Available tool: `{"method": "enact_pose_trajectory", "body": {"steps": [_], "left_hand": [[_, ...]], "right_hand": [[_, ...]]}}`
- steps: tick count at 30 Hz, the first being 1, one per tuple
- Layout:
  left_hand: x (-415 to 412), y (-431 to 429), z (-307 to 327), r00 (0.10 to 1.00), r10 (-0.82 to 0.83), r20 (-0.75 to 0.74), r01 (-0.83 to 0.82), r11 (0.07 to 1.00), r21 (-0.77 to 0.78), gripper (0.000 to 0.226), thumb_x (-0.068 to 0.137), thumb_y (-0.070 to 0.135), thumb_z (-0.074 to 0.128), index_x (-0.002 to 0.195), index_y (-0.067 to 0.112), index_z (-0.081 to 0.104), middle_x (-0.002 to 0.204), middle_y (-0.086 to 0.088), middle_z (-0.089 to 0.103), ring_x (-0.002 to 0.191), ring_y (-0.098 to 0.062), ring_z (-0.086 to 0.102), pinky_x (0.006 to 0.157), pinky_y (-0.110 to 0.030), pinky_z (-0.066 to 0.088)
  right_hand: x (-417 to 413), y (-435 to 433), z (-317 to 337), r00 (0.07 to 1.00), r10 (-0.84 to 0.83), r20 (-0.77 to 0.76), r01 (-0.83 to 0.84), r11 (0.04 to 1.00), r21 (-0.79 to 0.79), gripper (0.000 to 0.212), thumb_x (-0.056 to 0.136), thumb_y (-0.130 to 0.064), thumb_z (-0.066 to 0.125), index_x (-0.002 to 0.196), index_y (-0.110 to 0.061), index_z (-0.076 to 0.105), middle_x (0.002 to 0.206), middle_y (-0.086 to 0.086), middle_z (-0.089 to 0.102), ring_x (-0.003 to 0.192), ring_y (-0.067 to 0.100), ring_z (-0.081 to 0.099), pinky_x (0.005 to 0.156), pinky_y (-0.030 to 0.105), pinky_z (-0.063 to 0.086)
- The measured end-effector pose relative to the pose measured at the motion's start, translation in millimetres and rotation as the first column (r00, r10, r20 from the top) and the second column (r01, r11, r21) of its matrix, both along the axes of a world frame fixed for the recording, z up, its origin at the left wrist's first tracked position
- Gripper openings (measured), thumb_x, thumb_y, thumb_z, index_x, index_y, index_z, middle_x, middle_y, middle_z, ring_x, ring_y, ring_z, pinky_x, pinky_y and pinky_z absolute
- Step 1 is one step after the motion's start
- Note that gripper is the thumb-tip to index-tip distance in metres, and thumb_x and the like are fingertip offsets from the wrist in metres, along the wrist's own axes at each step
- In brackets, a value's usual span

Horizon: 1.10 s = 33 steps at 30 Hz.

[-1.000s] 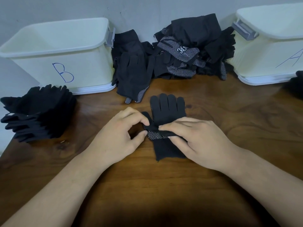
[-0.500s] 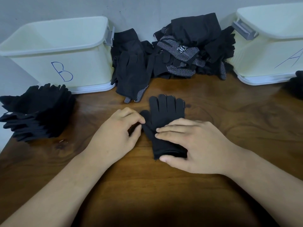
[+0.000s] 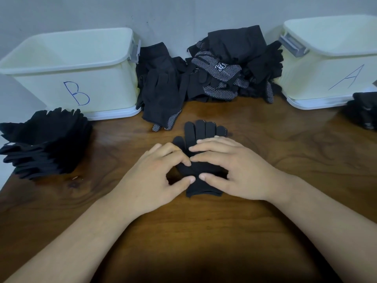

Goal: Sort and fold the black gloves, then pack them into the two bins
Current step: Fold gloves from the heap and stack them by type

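A black glove (image 3: 201, 130) lies flat on the wooden table (image 3: 285, 144), fingers pointing away from me, cuff near me. My left hand (image 3: 155, 176) has curled fingers, and its index fingertip and thumb pinch the glove's left edge by the glove's thumb. My right hand (image 3: 234, 170) lies across the palm part with fairly straight fingers, pressing it down, its thumb on the cuff part. Cream bin B (image 3: 106, 78) stands at the back left. Cream bin A (image 3: 326, 64) stands at the back right. What is inside either bin is hidden.
A loose pile of black gloves (image 3: 214, 76), some with white dots, lies against the wall between the bins. A stack of folded black gloves (image 3: 47, 144) sits at the left table edge, and another dark stack (image 3: 365, 111) at the right edge.
The dotted fold seen a second ago is gone and the glove lies plain side up. My right hand slid up over the palm part, and my left fingertips moved onto the glove's left edge.
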<state>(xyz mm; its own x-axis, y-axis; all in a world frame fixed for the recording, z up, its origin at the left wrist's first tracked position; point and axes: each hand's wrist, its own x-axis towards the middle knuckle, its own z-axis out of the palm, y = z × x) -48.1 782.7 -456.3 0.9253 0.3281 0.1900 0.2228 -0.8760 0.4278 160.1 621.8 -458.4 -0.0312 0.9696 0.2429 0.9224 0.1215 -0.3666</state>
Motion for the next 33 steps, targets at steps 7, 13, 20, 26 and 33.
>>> {"method": "enact_pose_trajectory", "body": {"steps": [7, 13, 20, 26, 33], "left_hand": [[1, -1, 1, 1.000, -0.014, 0.007, 0.014, 1.000, -0.020, 0.039, 0.091, 0.066, 0.057, 0.116, 0.037, 0.068, 0.121, 0.026, 0.052, 0.114, -0.002, 0.047, 0.095, -0.034, 0.049], [0, -3, 2, 1.000, -0.004, -0.002, 0.004, 1.000, -0.001, 0.036, 0.095, 0.061, 0.060, 0.121, 0.038, 0.068, 0.125, 0.025, 0.052, 0.118, 0.001, 0.044, 0.103, -0.037, 0.048], [1, -1, -1, 1.000, 0.004, 0.013, -0.004, 0.999, -0.032, 0.041, 0.092, 0.066, 0.060, 0.119, 0.037, 0.070, 0.122, 0.026, 0.052, 0.116, -0.002, 0.047, 0.096, -0.038, 0.052], [3, -2, 0, 1.000, 0.018, -0.009, -0.018, 1.000, 0.004, 0.037, 0.092, 0.065, 0.060, 0.117, 0.039, 0.069, 0.124, 0.027, 0.050, 0.119, 0.000, 0.044, 0.106, -0.037, 0.046], [0, -3, 6, 0.997, 0.041, 0.072, -0.039, 0.999, -0.033, 0.028, 0.104, 0.048, 0.057, 0.126, 0.035, 0.068, 0.130, 0.023, 0.053, 0.122, -0.001, 0.047, 0.073, -0.013, 0.048]], "right_hand": [[28, 17, 7, 0.986, -0.033, 0.166, 0.087, 0.941, -0.327, 0.065, 0.107, -0.071, 0.027, 0.167, -0.050, 0.013, 0.175, -0.025, -0.006, 0.160, -0.001, -0.018, 0.133, 0.038, -0.004], [47, 32, 10, 0.982, -0.178, 0.054, 0.186, 0.958, -0.220, 0.053, 0.113, -0.057, 0.028, 0.165, -0.047, 0.028, 0.174, -0.028, 0.010, 0.161, -0.003, -0.006, 0.134, 0.047, 0.001], [27, 49, 7, 0.976, 0.096, 0.197, -0.032, 0.952, -0.306, 0.053, 0.115, -0.054, 0.027, 0.167, -0.046, 0.021, 0.176, -0.026, 0.006, 0.162, -0.001, -0.009, 0.133, 0.043, -0.004], [65, 49, 6, 0.960, -0.210, 0.185, 0.264, 0.898, -0.352, 0.062, 0.108, -0.068, 0.020, 0.167, -0.053, 0.006, 0.175, -0.026, -0.006, 0.162, 0.001, -0.012, 0.133, 0.052, -0.002], [58, 16, 0, 0.921, -0.342, -0.188, 0.359, 0.931, 0.065, 0.037, 0.113, -0.032, 0.049, 0.148, -0.033, 0.061, 0.154, -0.017, 0.054, 0.147, 0.004, 0.045, 0.123, 0.042, 0.038]]}}
